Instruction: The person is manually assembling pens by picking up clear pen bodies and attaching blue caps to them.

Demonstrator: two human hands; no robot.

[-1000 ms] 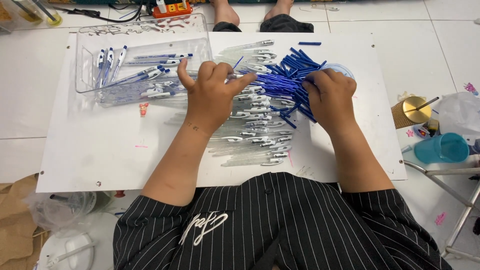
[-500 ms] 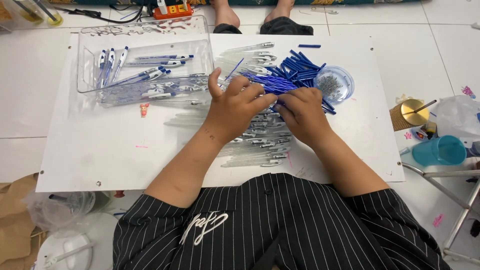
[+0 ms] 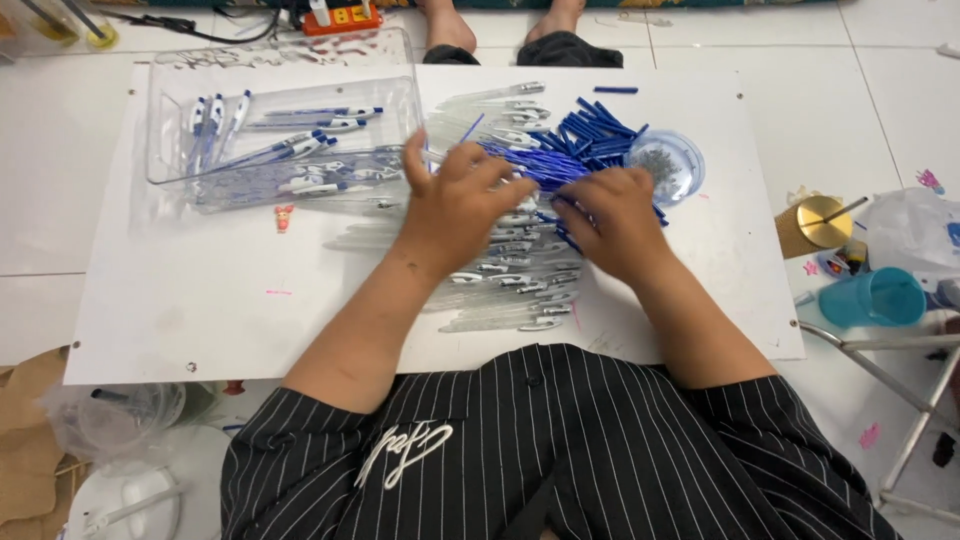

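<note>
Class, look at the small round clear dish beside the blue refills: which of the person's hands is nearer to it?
Right. The right hand lies just left of the round clear dish, over the blue refills. The left hand is farther left, beside the clear tray.

Floor (image 3: 40, 210) of large white glossy tiles with thin grey joints, evenly and brightly lit, without hard shadows; a flat white board (image 3: 200, 320) lies on it beneath the hands, serving as a low desk; beyond the hands, at the far edge, an orange power strip (image 3: 343, 18) with dark cables (image 3: 200, 25) trailing to the left; right of the hands, a teal plastic cup (image 3: 873, 297), a gold round tin (image 3: 812, 226) and the grey metal legs (image 3: 900, 385) of a folding frame; left and nearer than the hands, brown paper (image 3: 25, 450) and clear plastic bags (image 3: 110, 420); no walls or windows in view.
</note>
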